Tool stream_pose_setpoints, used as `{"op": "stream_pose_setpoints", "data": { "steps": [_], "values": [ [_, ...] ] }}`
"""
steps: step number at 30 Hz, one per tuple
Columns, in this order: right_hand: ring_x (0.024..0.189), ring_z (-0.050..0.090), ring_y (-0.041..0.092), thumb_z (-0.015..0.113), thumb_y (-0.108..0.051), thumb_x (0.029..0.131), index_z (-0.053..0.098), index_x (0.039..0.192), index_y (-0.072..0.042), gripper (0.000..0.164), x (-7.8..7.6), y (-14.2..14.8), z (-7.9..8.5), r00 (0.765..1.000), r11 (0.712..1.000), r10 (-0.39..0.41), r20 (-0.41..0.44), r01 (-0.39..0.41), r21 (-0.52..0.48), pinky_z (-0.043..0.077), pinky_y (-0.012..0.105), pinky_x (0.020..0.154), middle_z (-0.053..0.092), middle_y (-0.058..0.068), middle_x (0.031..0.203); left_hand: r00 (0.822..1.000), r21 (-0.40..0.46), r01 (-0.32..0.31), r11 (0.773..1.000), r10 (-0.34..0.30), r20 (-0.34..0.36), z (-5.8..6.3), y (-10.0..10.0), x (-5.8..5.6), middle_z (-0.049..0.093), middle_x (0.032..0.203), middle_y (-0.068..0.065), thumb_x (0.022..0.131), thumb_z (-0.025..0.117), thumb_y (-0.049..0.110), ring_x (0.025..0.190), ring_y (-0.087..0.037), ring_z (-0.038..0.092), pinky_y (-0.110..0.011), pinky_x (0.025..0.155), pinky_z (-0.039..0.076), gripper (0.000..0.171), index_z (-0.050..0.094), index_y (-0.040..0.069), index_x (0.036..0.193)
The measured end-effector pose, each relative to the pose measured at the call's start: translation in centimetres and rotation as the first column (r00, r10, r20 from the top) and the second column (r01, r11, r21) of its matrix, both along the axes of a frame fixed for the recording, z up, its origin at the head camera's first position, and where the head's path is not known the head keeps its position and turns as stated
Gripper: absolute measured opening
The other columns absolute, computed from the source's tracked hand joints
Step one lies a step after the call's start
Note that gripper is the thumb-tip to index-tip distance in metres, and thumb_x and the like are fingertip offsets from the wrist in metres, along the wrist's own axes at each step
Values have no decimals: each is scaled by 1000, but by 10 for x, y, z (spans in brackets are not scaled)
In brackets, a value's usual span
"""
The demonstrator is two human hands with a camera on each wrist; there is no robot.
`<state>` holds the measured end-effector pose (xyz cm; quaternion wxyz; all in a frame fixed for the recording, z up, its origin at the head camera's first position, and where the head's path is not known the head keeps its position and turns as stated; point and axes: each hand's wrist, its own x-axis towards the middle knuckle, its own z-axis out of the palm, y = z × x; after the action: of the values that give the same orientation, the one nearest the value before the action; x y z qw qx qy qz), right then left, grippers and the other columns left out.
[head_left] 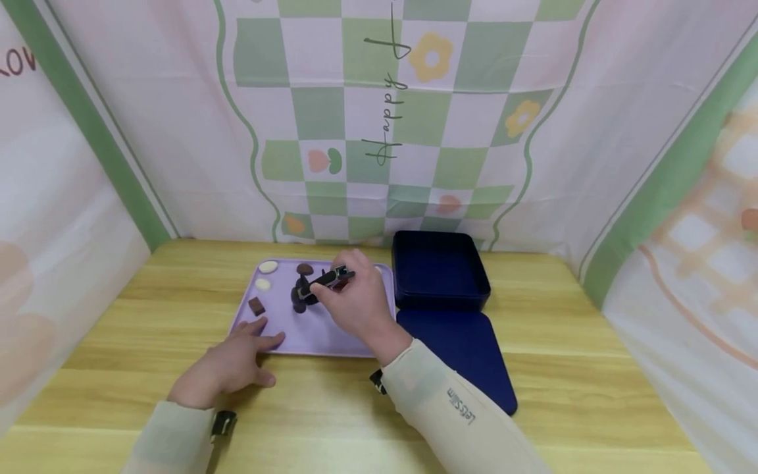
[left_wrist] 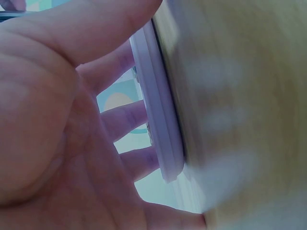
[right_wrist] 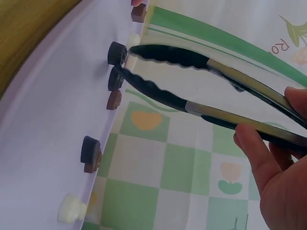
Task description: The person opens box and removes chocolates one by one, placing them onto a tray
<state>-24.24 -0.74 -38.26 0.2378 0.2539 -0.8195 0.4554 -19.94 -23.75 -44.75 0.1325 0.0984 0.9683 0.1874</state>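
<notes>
My right hand point(head_left: 364, 306) grips black-and-metal tongs point(head_left: 326, 282) over a lilac tray point(head_left: 320, 336). In the right wrist view, the tongs' scalloped tips point(right_wrist: 158, 93) stand a little apart, right at a dark ridged chocolate piece point(right_wrist: 116, 53). A second dark piece point(right_wrist: 115, 78) sits close beside it. My left hand point(head_left: 233, 362) lies with fingers spread at the tray's front left corner, its fingertips over the rim; the left wrist view shows them against the tray's edge point(left_wrist: 160, 110). Nearby on the tray are a brown block point(head_left: 256, 305), a brown oval piece point(head_left: 304, 269) and white pieces point(head_left: 262, 284).
Right of the tray stands an open dark blue box point(head_left: 441, 301), with a flat blue lid point(head_left: 474, 362) in front of it on the wooden table point(head_left: 580, 368). A printed cloth point(head_left: 367, 118) hangs behind and along both sides.
</notes>
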Motion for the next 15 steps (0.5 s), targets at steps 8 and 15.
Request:
{"op": "stream_pose_setpoints", "data": {
  "steps": [8, 15],
  "values": [
    [66, 57, 14, 87, -18, 78, 57, 84, -13, 31, 3, 3, 2, 1000, 1000, 4, 5, -4, 10, 50, 25, 57, 53, -1, 85, 1000, 2, -8, 1000, 8, 15, 2, 2, -1, 20, 161, -22, 75, 86, 35, 143, -54, 9, -86, 92, 14, 76, 56, 23, 144],
    [68, 55, 17, 91, -20, 72, 60, 81, -11, 33, 2, 35, 22, 996, 991, -34, -86, 22, -131, 48, 28, 56, 53, 0, 82, 1000, 3, -17, 1000, 17, 18, 2, 2, 1, 21, 161, -23, 75, 86, 34, 143, -54, 10, -86, 92, 14, 76, 56, 22, 144]
  ]
}}
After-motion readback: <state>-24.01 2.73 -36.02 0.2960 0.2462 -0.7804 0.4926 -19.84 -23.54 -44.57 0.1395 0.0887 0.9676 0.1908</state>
